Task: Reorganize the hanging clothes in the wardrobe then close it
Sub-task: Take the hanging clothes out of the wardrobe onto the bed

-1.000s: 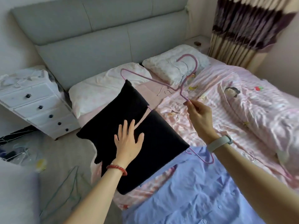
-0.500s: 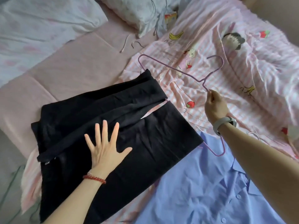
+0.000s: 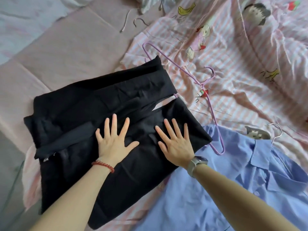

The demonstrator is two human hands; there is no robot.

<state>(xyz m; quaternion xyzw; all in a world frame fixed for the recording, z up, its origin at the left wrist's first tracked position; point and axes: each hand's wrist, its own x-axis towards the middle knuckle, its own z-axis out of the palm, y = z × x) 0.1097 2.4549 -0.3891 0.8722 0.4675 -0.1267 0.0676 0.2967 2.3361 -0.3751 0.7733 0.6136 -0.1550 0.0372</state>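
Note:
A black garment (image 3: 93,105) lies folded flat on the bed, draped over the bar of a purple wire hanger (image 3: 207,97). The hanger's hook and upper arms stick out past the garment's right edge and rest on the striped quilt. My left hand (image 3: 115,140) presses flat on the black cloth with fingers spread. My right hand (image 3: 176,142) presses flat beside it, fingers spread too, near the garment's right edge. A light blue shirt (image 3: 233,189) lies to the right on a silver hanger whose hook (image 3: 275,132) shows above the collar.
A pink striped quilt (image 3: 241,55) with cartoon prints covers the right of the bed. Bare pink sheet (image 3: 58,52) fills the upper left. Two thin loose wire pieces (image 3: 131,22) lie near the top. A pillow edge (image 3: 20,14) shows at top left.
My right hand has let go of the purple hanger, which now lies on the quilt, and come down flat on the black garment beside my left hand. The view has tilted down.

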